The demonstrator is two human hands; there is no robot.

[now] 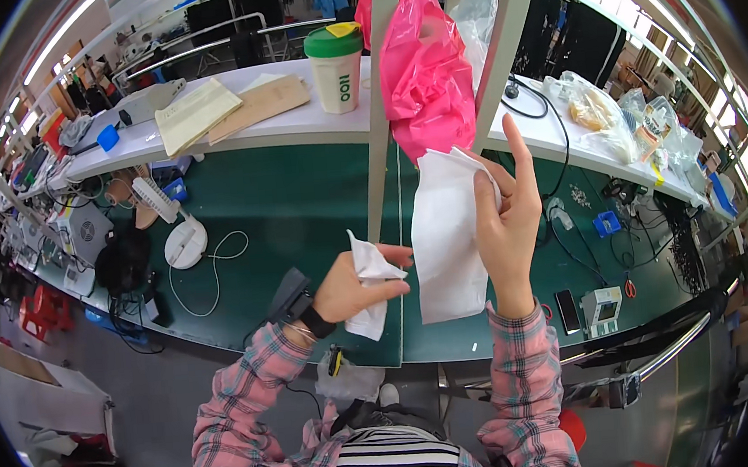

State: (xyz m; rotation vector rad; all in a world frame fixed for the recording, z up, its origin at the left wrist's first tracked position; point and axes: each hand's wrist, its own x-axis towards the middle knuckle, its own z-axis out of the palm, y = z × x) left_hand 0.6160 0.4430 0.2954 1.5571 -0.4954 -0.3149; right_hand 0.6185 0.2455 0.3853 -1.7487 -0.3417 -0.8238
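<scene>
1. Over the dark green table (293, 205), seen from the head camera, two bare hands are up and busy, both in pink plaid sleeves!
2. Right hand (509, 218) first: thumb and fingers are pinched together on the right edge of a large, flat white sheet (447, 245), index finger pointing straight up past it.
3. That sheet hangs nearly upright above the table, its upper edge just in front of a bright pink plastic bag (427, 76).
4. Over to the left hand (343, 290), a black watch (313, 322) at its wrist: it's closed around a smaller, crumpled white piece (368, 265), caught in the crook of the thumb, the tips of thumb and fingers standing apart.
5. The two white pieces are near each other, a narrow gap between them, crumpled one on the left.
6. Up on the white shelf (296, 132), look: a white cup with a green lid (335, 78) beside the pink bag, then a brown flat board (263, 108) and a pale yellow booklet (194, 118).
7. Left side of the table, a white device on a round base (186, 242) trails a thin white cable (215, 262).
8. Right side, a black phone (567, 311) lies just beside a small pale instrument with a screen (603, 310); a blue open box (606, 224) sits farther back.
</scene>
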